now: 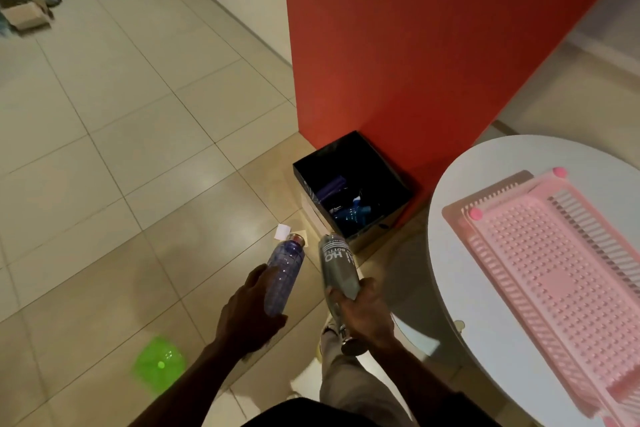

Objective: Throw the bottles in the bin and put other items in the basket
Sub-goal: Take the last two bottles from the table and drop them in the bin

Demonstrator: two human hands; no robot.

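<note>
Standing over the floor beside a red wall (433,45), the person carries a bottle in each hand; only the head view is given. The left hand (247,315) has its grip closed around the lower body of a clear bluish bottle (284,276), whose capped end points ahead toward the bin (353,189); the right hand (363,312) has its grip closed around the narrow end of a grey bottle (337,265) with white lettering, broad end forward. Both bottles hang above the floor tiles, just short of the bin's near corner, not yet over its opening; the bin is a dark open box on the floor against the foot of the wall, with what look like blue and purple bottles already lying inside. To the right, a round white tabletop (485,340) carries a pink basket (554,281) that runs from its far edge to its near right edge; nothing shows in it. By my reading the bottle-throwing step is in hand; the next move calls for reaching both bottles forward over the opening, then loosening each grip so they drop inside rather than strike the rim.
</note>
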